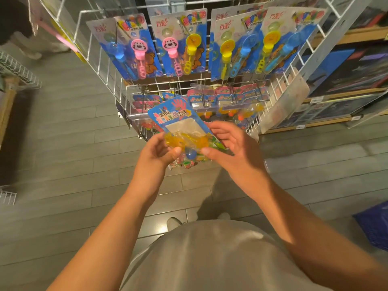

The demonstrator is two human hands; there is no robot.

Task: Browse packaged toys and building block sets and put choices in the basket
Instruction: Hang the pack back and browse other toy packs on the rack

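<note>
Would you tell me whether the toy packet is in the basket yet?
Out: both hands, left hand and right hand, hold the packet.

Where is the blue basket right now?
In the head view, the blue basket sits on the floor at the far right edge, beside the person's right arm, below the wooden shelves.

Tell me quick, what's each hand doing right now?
Left hand: fingers pinch the lower left edge of the toy packet.
Right hand: fingers curl round the packet's right edge, thumb on its front.
</note>
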